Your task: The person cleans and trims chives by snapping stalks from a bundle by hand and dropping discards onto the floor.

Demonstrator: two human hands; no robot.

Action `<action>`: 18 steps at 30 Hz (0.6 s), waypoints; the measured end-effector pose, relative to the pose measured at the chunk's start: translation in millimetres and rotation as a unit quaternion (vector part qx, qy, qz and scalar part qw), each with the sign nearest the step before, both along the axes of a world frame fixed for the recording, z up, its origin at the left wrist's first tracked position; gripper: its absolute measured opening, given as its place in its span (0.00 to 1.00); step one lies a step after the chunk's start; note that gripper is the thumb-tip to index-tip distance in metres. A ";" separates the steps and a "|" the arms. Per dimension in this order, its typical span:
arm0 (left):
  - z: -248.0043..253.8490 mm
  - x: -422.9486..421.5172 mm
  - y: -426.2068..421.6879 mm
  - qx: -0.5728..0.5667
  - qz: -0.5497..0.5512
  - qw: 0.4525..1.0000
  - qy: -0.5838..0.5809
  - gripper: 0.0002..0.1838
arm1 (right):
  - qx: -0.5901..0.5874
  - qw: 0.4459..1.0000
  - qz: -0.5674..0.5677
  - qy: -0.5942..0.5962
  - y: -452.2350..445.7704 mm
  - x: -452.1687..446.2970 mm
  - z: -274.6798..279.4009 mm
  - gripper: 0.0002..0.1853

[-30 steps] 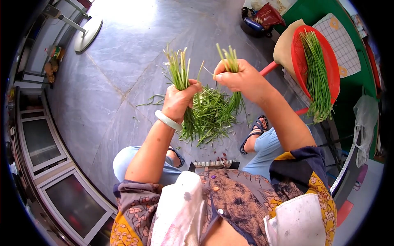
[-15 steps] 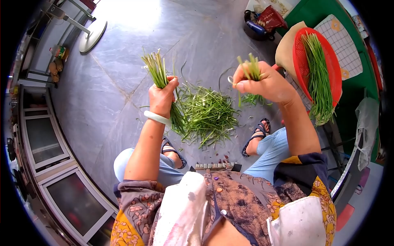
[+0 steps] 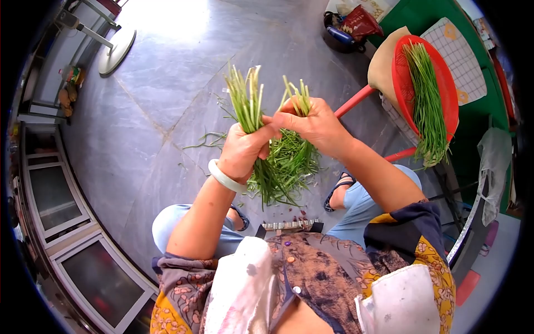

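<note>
My left hand is closed around a bunch of green chives, pale stem ends up and leaves hanging below the fist. Close beside it, my right hand grips a smaller bunch of chives. The fingertips of both hands meet between the two bunches; whether they pinch a single strand there I cannot tell. Below the hands, a loose pile of chive leaves and scraps lies on the grey floor, partly hidden by the hands and the left bunch.
To the right, a red basket holds long chives on a seat with red legs. Behind it stands a green table. A dark pot is at the back, a fan base at upper left, glass-fronted cabinets along the left.
My right hand has moved left with its chives, up to my left hand. My left hand has shifted right and slightly down, its bunch now over the pile. Some strands now lie left of the pile.
</note>
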State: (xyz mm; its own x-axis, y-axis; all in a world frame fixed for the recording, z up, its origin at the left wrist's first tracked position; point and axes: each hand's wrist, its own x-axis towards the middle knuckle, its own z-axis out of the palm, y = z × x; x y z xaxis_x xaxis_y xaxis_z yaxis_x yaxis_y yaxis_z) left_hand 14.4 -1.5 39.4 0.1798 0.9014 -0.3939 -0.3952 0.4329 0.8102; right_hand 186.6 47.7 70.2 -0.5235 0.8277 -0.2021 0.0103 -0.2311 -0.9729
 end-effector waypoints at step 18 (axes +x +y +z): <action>12.0 -12.2 -4.7 -0.026 -0.070 0.996 -0.054 0.07 | 0.067 0.991 0.114 0.002 5.8 8.9 1.5 0.08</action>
State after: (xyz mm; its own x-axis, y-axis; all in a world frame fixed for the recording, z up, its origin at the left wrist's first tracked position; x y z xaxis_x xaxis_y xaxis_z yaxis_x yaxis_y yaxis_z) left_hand 2.3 -6.2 51.4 0.3459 0.8432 -0.4115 -0.4120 0.5305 0.7408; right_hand 195.5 53.6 71.7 -0.7005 0.7071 -0.0961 0.0437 -0.0920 -0.9948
